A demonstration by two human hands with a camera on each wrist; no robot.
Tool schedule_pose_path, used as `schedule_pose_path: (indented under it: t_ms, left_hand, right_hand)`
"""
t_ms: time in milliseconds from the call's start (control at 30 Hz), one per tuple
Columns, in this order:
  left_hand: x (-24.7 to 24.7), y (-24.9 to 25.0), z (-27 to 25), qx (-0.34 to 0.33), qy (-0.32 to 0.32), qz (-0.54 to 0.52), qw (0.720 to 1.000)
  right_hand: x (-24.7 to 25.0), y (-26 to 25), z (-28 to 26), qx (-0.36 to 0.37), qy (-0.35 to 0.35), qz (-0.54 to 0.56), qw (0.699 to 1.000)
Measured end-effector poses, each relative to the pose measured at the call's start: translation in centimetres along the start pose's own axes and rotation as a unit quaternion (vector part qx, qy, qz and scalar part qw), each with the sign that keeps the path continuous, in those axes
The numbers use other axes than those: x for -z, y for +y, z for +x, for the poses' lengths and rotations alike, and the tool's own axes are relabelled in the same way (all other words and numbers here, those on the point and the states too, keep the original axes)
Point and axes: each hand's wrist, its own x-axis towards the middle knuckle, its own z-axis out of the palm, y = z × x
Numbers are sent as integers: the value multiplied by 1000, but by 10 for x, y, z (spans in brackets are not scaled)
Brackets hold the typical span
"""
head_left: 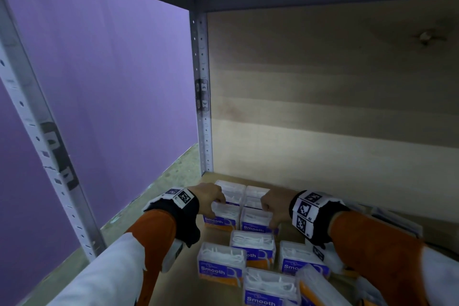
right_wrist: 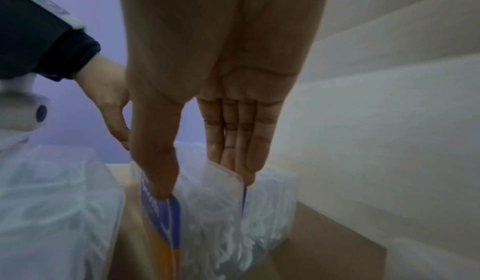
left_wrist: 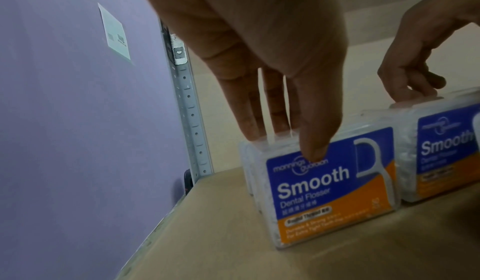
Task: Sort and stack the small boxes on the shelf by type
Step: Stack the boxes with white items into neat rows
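Several clear dental flosser boxes with blue and orange "Smooth" labels stand on the wooden shelf (head_left: pixel 216 243). My left hand (head_left: pixel 214 204) pinches the left box (head_left: pixel 219 220) of the second row, thumb on its label and fingers behind it. In the left wrist view that left hand (left_wrist: pixel 285 141) sits on top of the box (left_wrist: pixel 330 188). My right hand (head_left: pixel 267 205) pinches the neighbouring box (head_left: pixel 255 222) the same way. The right wrist view shows the right hand (right_wrist: pixel 205 182) straddling its box (right_wrist: pixel 215 216). Two more boxes (head_left: pixel 232 190) stand behind, against the back panel.
Loose flosser boxes (head_left: pixel 221 264) lie nearer me in the middle of the shelf, one (head_left: pixel 315 286) tilted at the front right. A wooden back panel (head_left: pixel 323 107) and a metal upright (head_left: pixel 202 97) bound the shelf. A purple wall (head_left: pixel 99 94) lies to the left.
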Motion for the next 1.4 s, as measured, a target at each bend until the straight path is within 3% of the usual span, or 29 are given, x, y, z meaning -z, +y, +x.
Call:
schedule_pose_path:
  t_ms: [1400]
  left_hand:
    - [-6,-5,10,17,-1,-16,1000]
  right_hand:
    - [2,-3,-8,-45,5,14,999]
